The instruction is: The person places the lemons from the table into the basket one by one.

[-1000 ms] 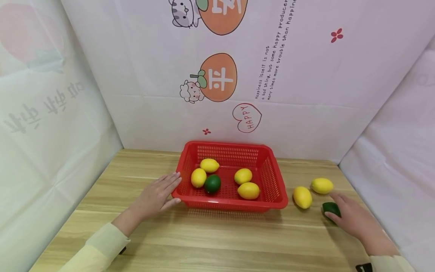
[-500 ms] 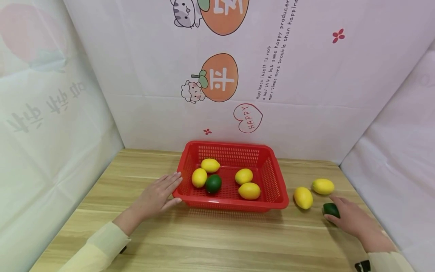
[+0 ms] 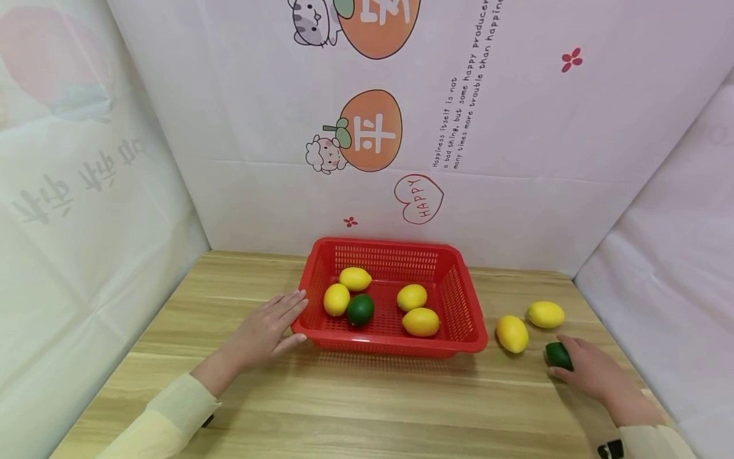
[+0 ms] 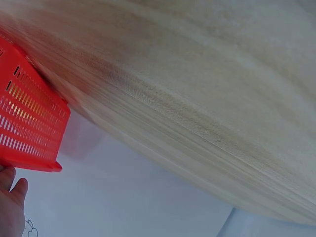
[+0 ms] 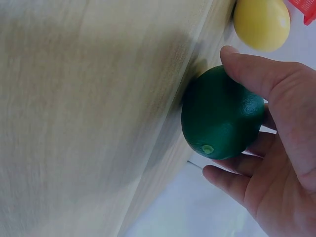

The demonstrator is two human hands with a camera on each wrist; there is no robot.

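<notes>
In the head view, a red plastic basket (image 3: 395,347) holds several yellow lemons (image 3: 421,322) and one dark green lime (image 3: 360,310). My left hand (image 3: 260,335) rests with straight fingers on the basket's left rim. The left wrist view catches part of that hand (image 4: 11,205) at the basket's edge (image 4: 29,163). At the right, my right hand (image 3: 590,370) holds a second green lime (image 3: 558,356). The right wrist view shows the thumb on one side of this lime (image 5: 222,116) and curled fingers on the other, close to the tabletop.
Two loose lemons, one nearer the basket (image 3: 512,334) and one farther back (image 3: 545,315), lie on the wooden table (image 3: 367,408) between basket and right hand. A printed white cloth (image 3: 504,210) stands behind the table, with white cloth at both sides.
My right hand's fingers have come down slightly and drawn in around the lime. The left hand stays on the basket rim, and the fruit has hardly moved.
</notes>
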